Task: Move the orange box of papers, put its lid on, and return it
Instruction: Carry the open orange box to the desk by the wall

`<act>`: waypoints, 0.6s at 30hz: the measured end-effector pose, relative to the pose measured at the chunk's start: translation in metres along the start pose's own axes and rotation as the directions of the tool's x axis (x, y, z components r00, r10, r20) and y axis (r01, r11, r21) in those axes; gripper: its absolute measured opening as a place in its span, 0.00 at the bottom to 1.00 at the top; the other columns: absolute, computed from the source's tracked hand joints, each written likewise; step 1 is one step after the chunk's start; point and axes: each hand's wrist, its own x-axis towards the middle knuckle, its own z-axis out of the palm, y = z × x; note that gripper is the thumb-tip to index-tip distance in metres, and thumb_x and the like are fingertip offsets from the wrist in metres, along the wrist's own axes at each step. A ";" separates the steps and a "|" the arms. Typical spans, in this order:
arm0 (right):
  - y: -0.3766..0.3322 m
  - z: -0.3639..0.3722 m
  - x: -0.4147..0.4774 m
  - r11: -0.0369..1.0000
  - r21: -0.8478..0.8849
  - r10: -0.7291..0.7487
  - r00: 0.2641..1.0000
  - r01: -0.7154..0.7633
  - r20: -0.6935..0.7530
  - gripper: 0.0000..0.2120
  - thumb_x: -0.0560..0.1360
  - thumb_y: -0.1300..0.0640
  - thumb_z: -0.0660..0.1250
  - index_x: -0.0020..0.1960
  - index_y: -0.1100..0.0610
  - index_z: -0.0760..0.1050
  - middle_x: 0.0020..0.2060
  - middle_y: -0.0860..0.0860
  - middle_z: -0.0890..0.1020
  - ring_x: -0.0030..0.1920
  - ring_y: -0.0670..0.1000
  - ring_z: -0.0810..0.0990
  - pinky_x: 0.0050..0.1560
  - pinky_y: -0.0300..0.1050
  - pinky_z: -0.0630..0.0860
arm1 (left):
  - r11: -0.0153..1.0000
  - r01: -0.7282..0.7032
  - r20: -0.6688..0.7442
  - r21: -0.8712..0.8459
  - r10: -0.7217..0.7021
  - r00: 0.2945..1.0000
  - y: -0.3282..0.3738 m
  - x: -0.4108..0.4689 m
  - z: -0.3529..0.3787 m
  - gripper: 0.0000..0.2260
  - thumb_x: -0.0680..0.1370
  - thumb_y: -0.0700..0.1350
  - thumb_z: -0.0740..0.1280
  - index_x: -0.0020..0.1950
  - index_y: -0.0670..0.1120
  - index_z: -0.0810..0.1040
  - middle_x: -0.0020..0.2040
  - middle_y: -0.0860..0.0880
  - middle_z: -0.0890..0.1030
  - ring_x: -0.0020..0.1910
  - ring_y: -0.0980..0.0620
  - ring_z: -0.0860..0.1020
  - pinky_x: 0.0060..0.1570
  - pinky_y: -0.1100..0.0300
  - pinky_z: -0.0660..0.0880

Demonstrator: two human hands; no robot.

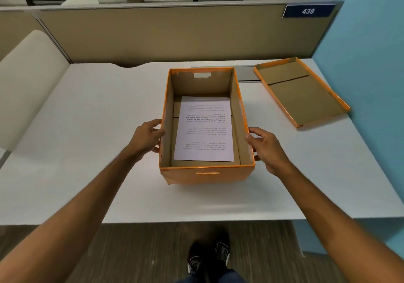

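Observation:
An open orange box [207, 176] stands in the middle of the white desk [87, 140], with printed white papers [204, 129] lying flat on its brown bottom. My left hand [147, 136] presses against the box's left wall, thumb hooked over the rim. On the opposite wall my right hand [265, 149] clasps the box, fingers along the outside. The orange lid [299, 92] lies upside down at the desk's back right, brown inside facing up, apart from the box.
A beige partition [164, 35] with a blue "438" sign [308, 11] closes the desk's far side. A blue wall [367, 64] bounds the right. A pale chair back [26, 81] stands at the left. My shoes [208, 258] show on the wood floor below the desk's front edge.

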 end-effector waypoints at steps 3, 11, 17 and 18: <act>0.006 0.005 -0.008 1.000 0.006 0.022 1.000 -0.022 -0.001 0.14 0.80 0.52 0.64 0.65 0.49 0.77 0.51 0.51 0.85 0.49 0.52 0.85 0.45 0.55 0.84 | 1.000 0.015 0.020 0.006 -0.015 1.000 -0.008 -0.005 0.002 0.18 0.81 0.46 0.62 0.72 0.48 0.72 0.55 0.49 0.81 0.42 0.53 0.82 0.30 0.59 0.81; 0.017 0.017 -0.021 0.999 0.001 0.046 0.998 -0.046 -0.041 0.13 0.81 0.52 0.63 0.64 0.48 0.76 0.50 0.49 0.84 0.47 0.50 0.84 0.37 0.46 0.82 | 0.998 0.047 -0.013 0.044 -0.047 0.999 -0.012 -0.012 0.013 0.20 0.83 0.46 0.60 0.75 0.45 0.69 0.67 0.40 0.78 0.57 0.38 0.81 0.46 0.44 0.83; 0.022 0.020 -0.024 0.999 -0.019 0.041 0.997 -0.042 -0.068 0.15 0.81 0.52 0.62 0.67 0.49 0.75 0.54 0.48 0.82 0.51 0.47 0.82 0.40 0.44 0.80 | 0.996 0.057 -0.022 0.074 -0.055 0.998 -0.015 -0.014 0.016 0.21 0.82 0.46 0.61 0.75 0.46 0.68 0.68 0.40 0.77 0.58 0.37 0.80 0.49 0.41 0.82; 0.022 0.021 -0.025 0.999 -0.026 0.038 0.996 -0.040 -0.075 0.15 0.81 0.51 0.62 0.67 0.49 0.75 0.54 0.47 0.82 0.50 0.47 0.81 0.38 0.42 0.79 | 0.995 0.053 -0.026 0.086 -0.051 0.998 -0.015 -0.014 0.016 0.21 0.82 0.46 0.61 0.75 0.46 0.67 0.67 0.40 0.77 0.57 0.37 0.80 0.49 0.40 0.82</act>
